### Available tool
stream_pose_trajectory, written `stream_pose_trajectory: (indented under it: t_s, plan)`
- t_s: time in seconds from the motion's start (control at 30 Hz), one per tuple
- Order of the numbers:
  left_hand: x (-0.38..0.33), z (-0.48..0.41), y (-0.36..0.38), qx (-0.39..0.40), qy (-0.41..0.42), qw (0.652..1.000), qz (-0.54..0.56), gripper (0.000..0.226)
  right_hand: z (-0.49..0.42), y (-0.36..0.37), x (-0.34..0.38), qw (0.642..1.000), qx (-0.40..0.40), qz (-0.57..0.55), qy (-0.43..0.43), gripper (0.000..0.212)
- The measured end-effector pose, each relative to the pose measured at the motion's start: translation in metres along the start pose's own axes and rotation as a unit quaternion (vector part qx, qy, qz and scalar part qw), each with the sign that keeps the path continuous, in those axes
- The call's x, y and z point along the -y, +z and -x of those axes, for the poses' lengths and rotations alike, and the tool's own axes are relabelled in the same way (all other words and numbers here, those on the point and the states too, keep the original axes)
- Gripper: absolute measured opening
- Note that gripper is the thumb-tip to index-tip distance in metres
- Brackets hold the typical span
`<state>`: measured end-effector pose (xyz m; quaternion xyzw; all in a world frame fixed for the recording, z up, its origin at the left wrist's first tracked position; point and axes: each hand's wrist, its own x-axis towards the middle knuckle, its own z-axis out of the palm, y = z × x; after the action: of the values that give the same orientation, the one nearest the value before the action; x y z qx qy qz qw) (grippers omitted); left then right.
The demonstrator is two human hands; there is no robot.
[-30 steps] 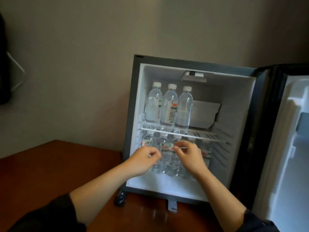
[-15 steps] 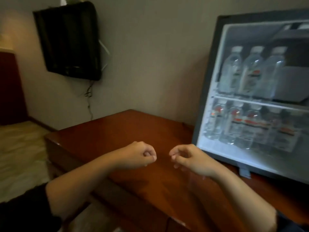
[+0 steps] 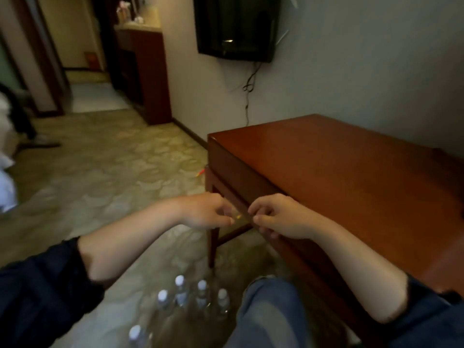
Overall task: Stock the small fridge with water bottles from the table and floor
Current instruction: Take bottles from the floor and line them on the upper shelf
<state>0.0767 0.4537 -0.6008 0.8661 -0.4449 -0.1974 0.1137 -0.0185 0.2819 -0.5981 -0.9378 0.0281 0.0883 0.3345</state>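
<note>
Dark navy sleeves pushed up to elbows; blue jeans.

- Grey wall carries a dark TV, its cable dangling below.
- Reddish wooden table sits against that wall, top glossy.
- Patterned beige floor runs left, dimly lit.
- Dark wood cabinet stands by a hallway further back.

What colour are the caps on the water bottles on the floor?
White caps on clear water bottles, seen in the head view.
</note>
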Motion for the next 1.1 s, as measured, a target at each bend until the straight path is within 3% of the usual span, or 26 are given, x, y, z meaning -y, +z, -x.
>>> stream_pose_trajectory:
  t_s: [0.17,0.27,0.5,0.67,0.83,0.93,1.1]
  plan:
    - [0.076,0.008,0.044,0.034,-0.068,0.994,0.083,0.049,-0.057,0.064,-0.009,0.997,0.077,-0.017,0.026,0.025]
    - [0.117,0.005,0.078,0.065,-0.116,0.983,0.126,0.03,-0.085,0.102,-0.025,0.992,0.114,-0.031,0.048,0.025]
    - [0.192,-0.017,0.169,0.086,-0.222,0.952,0.192,0.031,-0.131,0.179,-0.08,0.973,0.179,-0.081,0.122,0.024]
    - [0.211,-0.04,0.226,0.074,-0.26,0.927,0.259,0.026,-0.153,0.214,-0.119,0.965,0.184,-0.096,0.162,0.019]
    - [0.218,-0.066,0.276,0.051,-0.269,0.908,0.318,0.008,-0.167,0.239,-0.155,0.956,0.165,-0.103,0.221,0.022]
    - [0.211,-0.082,0.294,0.042,-0.286,0.897,0.335,0.028,-0.174,0.249,-0.17,0.956,0.161,-0.083,0.229,0.022]
    - [0.205,-0.113,0.329,0.054,-0.293,0.875,0.382,0.02,-0.189,0.252,-0.185,0.952,0.15,-0.112,0.241,0.021]
